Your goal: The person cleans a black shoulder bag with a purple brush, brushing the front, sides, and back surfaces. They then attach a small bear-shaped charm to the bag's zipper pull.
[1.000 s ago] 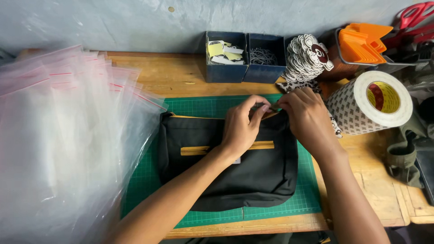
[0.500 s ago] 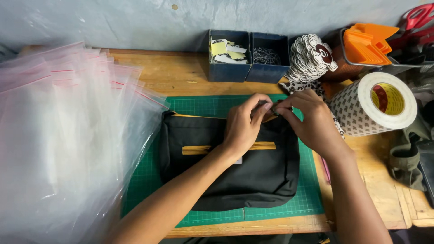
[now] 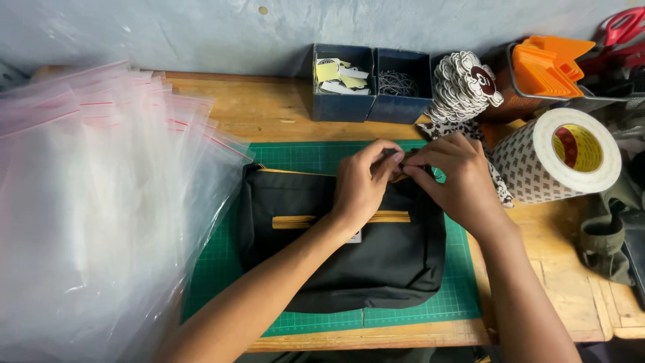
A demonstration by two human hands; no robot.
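A grey-blue plastered wall (image 3: 168, 30) with a small round mark near the top is seen behind a worn light-brown wooden workbench (image 3: 269, 111). The bench top is made of planks, with seams shown at the right end. A green gridded cutting mat (image 3: 302, 158) is laid on it. Even, soft light is cast; no window or floor is shown.

Single view only, worn on the person's head. Looks steeply down onto the wooden workbench (image 3: 269, 111), facing the grey wall (image 3: 168, 30) behind it. Close range: both forearms enter from the bottom edge, green gridded cutting mat (image 3: 302, 158) sits mid-frame. Heap of clear plastic zip bags (image 3: 87, 215) fills the left side; big roll of white patterned tape (image 3: 531, 171) marks the right.
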